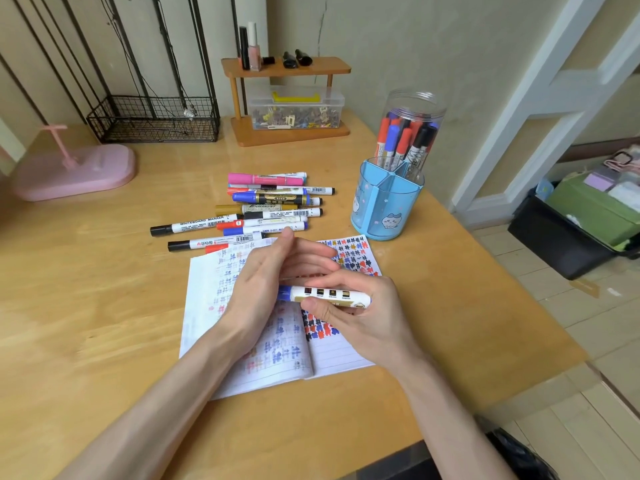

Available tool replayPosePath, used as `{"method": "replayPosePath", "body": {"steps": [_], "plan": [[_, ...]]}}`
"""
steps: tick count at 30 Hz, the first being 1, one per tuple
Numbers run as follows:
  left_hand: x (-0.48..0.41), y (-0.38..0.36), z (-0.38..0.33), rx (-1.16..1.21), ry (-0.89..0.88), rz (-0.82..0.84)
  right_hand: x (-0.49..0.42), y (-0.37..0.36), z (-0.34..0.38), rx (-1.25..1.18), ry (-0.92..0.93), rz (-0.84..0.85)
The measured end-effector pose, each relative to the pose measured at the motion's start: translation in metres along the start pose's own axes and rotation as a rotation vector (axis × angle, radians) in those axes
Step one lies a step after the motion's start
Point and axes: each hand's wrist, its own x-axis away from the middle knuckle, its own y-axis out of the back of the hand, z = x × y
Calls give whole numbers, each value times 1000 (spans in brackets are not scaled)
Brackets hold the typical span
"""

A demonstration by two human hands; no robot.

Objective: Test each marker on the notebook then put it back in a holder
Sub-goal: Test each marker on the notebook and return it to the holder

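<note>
The right hand (360, 306) grips 1 white marker (329, 295), fingers curled round its barrel. Its long axis runs left-right above the open notebook (346, 355). Its blue end meets the left hand (266, 282), whose fingers are straight and hold nothing. The blue holder (377, 209) stands beyond, to the right.

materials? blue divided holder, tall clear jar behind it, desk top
Blue holder: translucent tinted plastic, glossy; the dividers show through the wall.
Clear jar: transparent plastic most likely, possibly glass; the markers read sharply through it, and the rim is ridged.
Desk: light wood or wood-look laminate, semi-gloss; visible grain, soft glare.
</note>
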Motion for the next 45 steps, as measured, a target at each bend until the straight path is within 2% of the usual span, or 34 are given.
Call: {"method": "replayPosePath", "body": {"steps": [6, 11, 17, 21, 26, 30, 33, 36, 40, 45], "plan": [[-1, 2, 1, 21, 13, 37, 0, 2, -2, 16, 36, 10], [-5, 8, 6, 2, -22, 41, -5, 7, 1, 121, 37, 25], [-7, 9, 12, -102, -179, 39, -18, 10, 4, 546, 251, 11], [-9, 9, 16, -193, -264, 7, -25, 20, 2, 706, 360, -61], [-14, 15, 17, -178, -274, -49, -35, 44, 10, 504, 175, -232], [-15, 15, 22, -268, -247, -56, -59, 58, 31, 266, 206, -380], [-15, 15, 25, -301, -235, -60, -79, 67, 49, 192, 272, -501], [-15, 16, 24, -299, -228, -60, -93, 76, 62, 256, 337, -611], [-15, 16, 25, -321, -236, -59, -98, 79, 60, 451, 337, -661], [-15, 17, 25, -331, -247, -59, -99, 83, 57, 507, 353, -760]]}}
